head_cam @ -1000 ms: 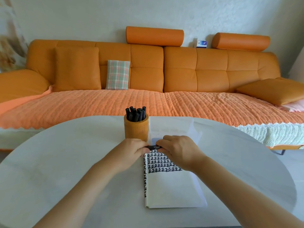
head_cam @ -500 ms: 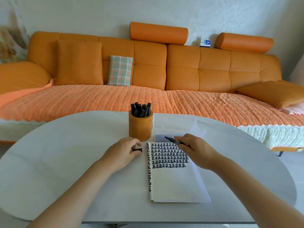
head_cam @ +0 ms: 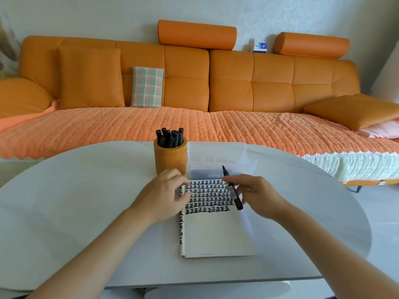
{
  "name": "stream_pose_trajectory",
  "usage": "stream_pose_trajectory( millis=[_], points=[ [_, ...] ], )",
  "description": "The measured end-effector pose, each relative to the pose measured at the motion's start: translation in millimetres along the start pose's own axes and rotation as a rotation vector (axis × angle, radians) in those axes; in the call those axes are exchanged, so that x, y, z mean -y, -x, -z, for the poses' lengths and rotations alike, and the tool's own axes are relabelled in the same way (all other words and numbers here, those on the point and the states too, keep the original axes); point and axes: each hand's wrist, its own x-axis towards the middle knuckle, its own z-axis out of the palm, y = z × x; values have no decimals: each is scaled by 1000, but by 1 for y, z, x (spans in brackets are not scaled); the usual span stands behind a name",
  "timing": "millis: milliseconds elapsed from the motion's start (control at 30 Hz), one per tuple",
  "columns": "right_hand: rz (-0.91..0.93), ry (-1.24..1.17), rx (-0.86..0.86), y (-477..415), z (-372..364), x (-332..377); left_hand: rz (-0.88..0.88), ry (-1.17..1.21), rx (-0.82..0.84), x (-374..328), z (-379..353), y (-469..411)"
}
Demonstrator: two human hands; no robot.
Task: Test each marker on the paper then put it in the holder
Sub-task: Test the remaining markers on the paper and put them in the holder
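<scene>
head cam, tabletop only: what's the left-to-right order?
left hand → marker holder → paper → marker → right hand

Matt paper (head_cam: 216, 231), smooth satin table (head_cam: 75, 201), stitched leather-look holder (head_cam: 170, 157).
</scene>
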Motion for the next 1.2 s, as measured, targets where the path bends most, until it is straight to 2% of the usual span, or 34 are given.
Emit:
stream_pose_trajectory(
  millis=[133, 300, 433, 633, 1200],
  points=[
    [82, -1, -70, 9, 3, -8, -141, 100, 104, -41, -13, 0],
    [84, -300, -221, 17, 0, -12, -263, 115, 197, -69, -33, 4],
    [-10, -497, -145, 18, 1, -14, -309, 52, 221, -78, -39, 5],
    [-103, -417, -108, 14, -11, -20, -303, 15, 211, -78, -40, 9],
    [-84, -301, -60, 17, -16, -22, -236, 52, 248, -78, -40, 8]
  ],
)
